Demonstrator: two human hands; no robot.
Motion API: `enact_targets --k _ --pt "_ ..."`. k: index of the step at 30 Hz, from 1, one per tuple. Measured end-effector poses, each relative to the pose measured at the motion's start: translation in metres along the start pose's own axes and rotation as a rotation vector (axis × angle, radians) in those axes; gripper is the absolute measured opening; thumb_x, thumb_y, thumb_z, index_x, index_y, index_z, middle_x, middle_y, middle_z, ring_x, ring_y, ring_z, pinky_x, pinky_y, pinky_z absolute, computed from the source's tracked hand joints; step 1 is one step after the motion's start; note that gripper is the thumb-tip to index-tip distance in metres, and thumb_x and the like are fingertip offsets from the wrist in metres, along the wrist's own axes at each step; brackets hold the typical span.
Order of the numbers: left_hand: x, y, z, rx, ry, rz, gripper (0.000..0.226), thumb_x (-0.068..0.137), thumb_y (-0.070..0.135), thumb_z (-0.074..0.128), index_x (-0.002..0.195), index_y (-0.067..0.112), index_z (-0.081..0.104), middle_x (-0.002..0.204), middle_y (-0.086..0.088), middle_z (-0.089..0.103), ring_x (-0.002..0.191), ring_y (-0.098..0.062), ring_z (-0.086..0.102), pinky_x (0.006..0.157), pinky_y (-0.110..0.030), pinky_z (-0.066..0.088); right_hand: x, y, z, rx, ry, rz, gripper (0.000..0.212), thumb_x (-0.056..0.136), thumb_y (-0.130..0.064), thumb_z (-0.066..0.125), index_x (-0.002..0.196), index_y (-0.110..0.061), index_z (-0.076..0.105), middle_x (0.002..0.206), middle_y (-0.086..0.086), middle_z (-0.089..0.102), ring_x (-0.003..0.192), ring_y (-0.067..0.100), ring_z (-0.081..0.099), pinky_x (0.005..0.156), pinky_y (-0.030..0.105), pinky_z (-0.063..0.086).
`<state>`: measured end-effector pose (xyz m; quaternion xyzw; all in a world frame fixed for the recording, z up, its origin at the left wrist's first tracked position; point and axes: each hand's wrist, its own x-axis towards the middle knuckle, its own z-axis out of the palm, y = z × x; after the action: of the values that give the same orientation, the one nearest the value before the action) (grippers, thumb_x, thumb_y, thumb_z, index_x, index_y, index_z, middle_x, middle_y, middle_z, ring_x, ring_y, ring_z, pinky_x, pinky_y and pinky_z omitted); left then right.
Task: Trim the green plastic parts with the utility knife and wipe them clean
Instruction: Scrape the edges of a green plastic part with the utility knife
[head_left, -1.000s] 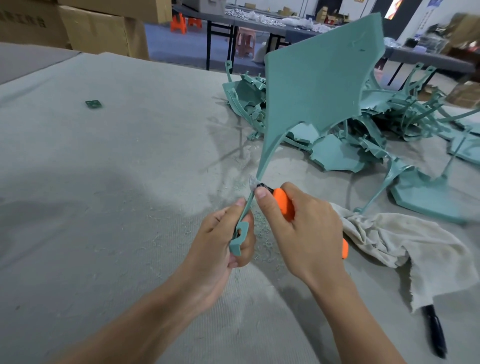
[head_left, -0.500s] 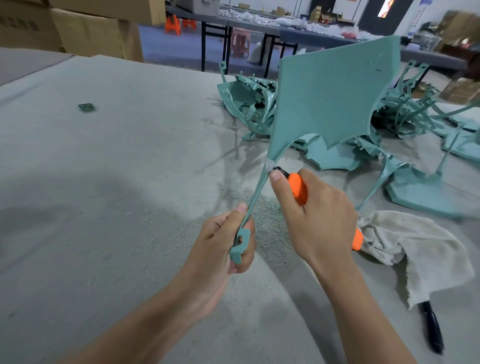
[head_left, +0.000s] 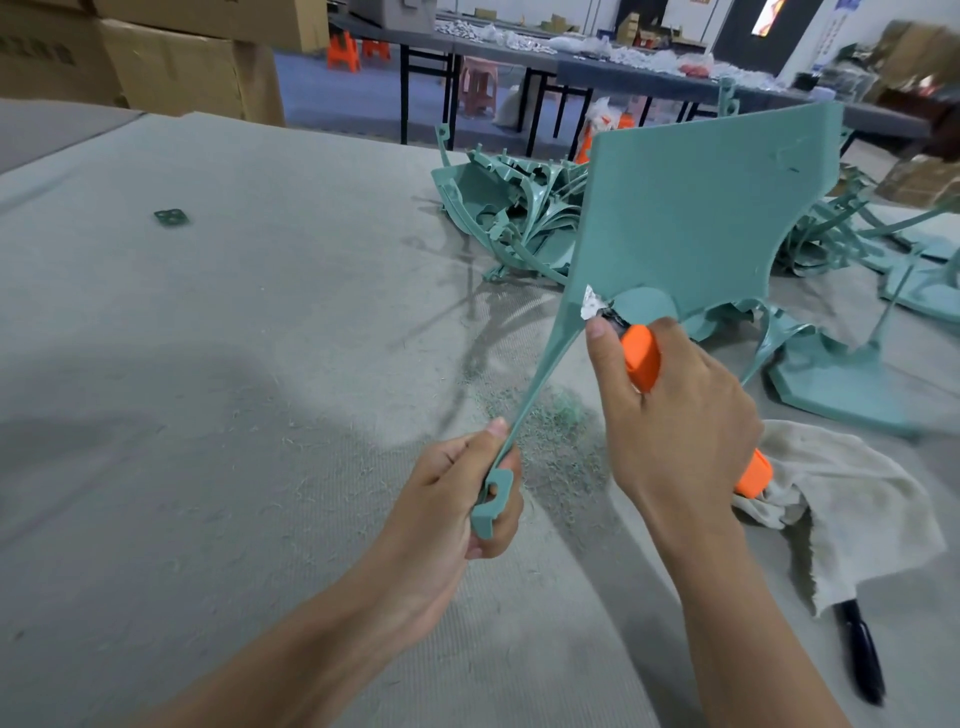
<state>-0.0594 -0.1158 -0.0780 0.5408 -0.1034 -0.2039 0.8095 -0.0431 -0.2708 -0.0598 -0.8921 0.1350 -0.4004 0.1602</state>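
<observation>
Knife (head_left: 641, 358) climbed the green part (head_left: 701, 208); box (head_left: 171, 67) print blurred.

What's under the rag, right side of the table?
A black handle sticks out from under the lower edge of the rag. Its upper end is covered, so the tool can't be identified. Anything else beneath is hidden.

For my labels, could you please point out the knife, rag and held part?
knife (head_left: 641, 358): head view, orange handle.
rag (head_left: 852, 493): head view, flat middle.
held part (head_left: 701, 208): head view, broad panel.
</observation>
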Motion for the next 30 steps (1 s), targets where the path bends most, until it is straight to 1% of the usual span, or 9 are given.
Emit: enact_targets --k 3,5,10,14,19,21,24,28,30 --pt "0.0005 0.0004 0.0009 -0.007 0.001 -0.002 0.04 0.085 0.036 0.046 0.047 0.024 0.04 0.047 0.006 0.023 0.037 -0.007 0.019 0.04 -0.02 0.014 0.0 0.0013 0.0008 -0.006 0.018 0.007 0.048 0.096 -0.063 0.038 0.077 -0.02 0.045 0.058 -0.011 0.031 0.061 0.025 0.036 0.051 0.027 0.012" --pt "0.0013 0.0005 0.0014 -0.003 0.0 0.002 0.039 0.085 0.036 0.046 0.048 0.024 0.04 0.047 0.006 0.023 0.038 -0.007 0.019 0.04 -0.02 0.014 0.0004 0.0016 0.0021 -0.021 0.037 0.01 0.052 0.096 -0.064 0.038 0.08 -0.016 0.054 0.063 -0.006 0.037 0.062 0.025 0.037 0.054 0.031 0.014" --pt "0.003 0.0006 0.0014 0.007 0.006 0.0 0.039 0.083 0.039 0.046 0.047 0.025 0.04 0.047 0.005 0.022 0.039 -0.008 0.018 0.039 -0.019 0.016 0.0003 0.0005 0.0033 -0.009 0.084 0.027 0.056 0.096 -0.061 0.041 0.087 -0.01 0.063 0.067 -0.004 0.04 0.065 0.025 0.04 0.06 0.031 0.024" --pt "0.0037 -0.0002 0.0011 -0.014 0.001 -0.01 0.038 0.083 0.039 0.047 0.048 0.025 0.042 0.046 0.006 0.024 0.038 -0.008 0.019 0.038 -0.018 0.017 -0.0004 0.0002 0.003 -0.008 0.098 0.038 0.053 0.096 -0.06 0.044 0.085 -0.01 0.061 0.067 -0.004 0.04 0.065 0.025 0.04 0.06 0.031 0.023" --pt "0.0048 -0.0011 0.0013 -0.042 -0.01 -0.026 0.038 0.085 0.037 0.047 0.049 0.024 0.043 0.046 0.006 0.026 0.038 -0.008 0.02 0.038 -0.017 0.019 -0.0001 0.0 0.002 -0.001 0.082 0.051 0.043 0.096 -0.06 0.043 0.077 -0.021 0.044 0.064 -0.004 0.039 0.063 0.025 0.038 0.058 0.031 0.019" --pt "0.0046 -0.0015 0.0014 -0.037 -0.019 -0.032 0.04 0.086 0.037 0.046 0.048 0.025 0.044 0.045 0.007 0.027 0.037 -0.007 0.021 0.038 -0.017 0.02 -0.0002 0.0011 0.0032 0.006 0.08 0.056 0.045 0.096 -0.06 0.043 0.079 -0.019 0.05 0.064 -0.004 0.04 0.063 0.024 0.038 0.059 0.031 0.019" --pt "0.0034 -0.0035 0.0 0.003 -0.021 -0.049 0.045 0.089 0.038 0.045 0.046 0.024 0.046 0.045 0.009 0.029 0.037 -0.006 0.023 0.038 -0.016 0.023 -0.0008 0.0007 0.0043 0.036 0.07 0.029 0.048 0.097 -0.058 0.043 0.095 -0.015 0.065 0.068 -0.005 0.044 0.066 0.022 0.039 0.057 0.03 0.019" --pt "0.0014 -0.0064 0.0001 0.073 -0.012 -0.057 0.048 0.093 0.039 0.043 0.048 0.025 0.046 0.045 0.01 0.03 0.038 -0.005 0.024 0.04 -0.015 0.024 -0.0028 -0.0028 0.0049 0.117 0.026 -0.031 0.04 0.1 -0.05 0.046 0.116 -0.02 0.066 0.081 -0.007 0.058 0.072 0.016 0.048 0.062 0.028 0.027" --pt "0.0011 -0.0079 0.0012 0.085 -0.008 -0.056 0.049 0.096 0.038 0.042 0.048 0.025 0.046 0.045 0.01 0.03 0.038 -0.005 0.025 0.04 -0.015 0.025 -0.004 -0.0036 0.006 0.15 0.022 -0.048 0.037 0.101 -0.044 0.049 0.12 -0.017 0.066 0.092 -0.001 0.067 0.076 0.02 0.057 0.065 0.028 0.032"
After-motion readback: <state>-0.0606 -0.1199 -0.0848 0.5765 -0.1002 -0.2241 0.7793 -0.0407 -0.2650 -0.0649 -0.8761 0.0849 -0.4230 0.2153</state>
